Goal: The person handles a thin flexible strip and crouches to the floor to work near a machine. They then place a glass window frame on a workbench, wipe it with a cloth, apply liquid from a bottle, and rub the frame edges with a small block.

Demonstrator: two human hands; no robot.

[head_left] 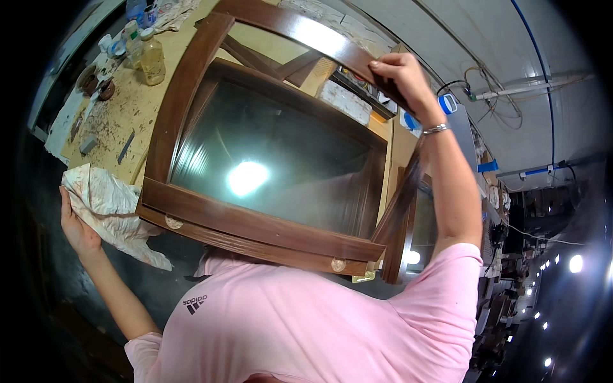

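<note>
My right hand (pixel 405 80) grips the far rail of a brown wooden frame (pixel 306 35) near its right corner, with the arm raised. The frame appears tilted, its near rail close to my chest. Through its opening shows a wood-edged glass panel (pixel 274 147) with a bright lamp reflected in it. Two round light-coloured recesses show along the near wooden edge. At the left, my left hand (pixel 80 230) holds a crumpled, stained white cloth (pixel 112 207) beside the frame's near left corner. Part of that hand is hidden behind the cloth.
On the yellowish table (pixel 118 115) stand a bottle of amber liquid (pixel 152 60), other containers and stained pots (pixel 89 82). A grey block (pixel 88 145) and a dark strip (pixel 126 147) lie nearer. Right of the frame is another glazed wooden piece (pixel 421 220). Cables (pixel 491 92) hang beyond.
</note>
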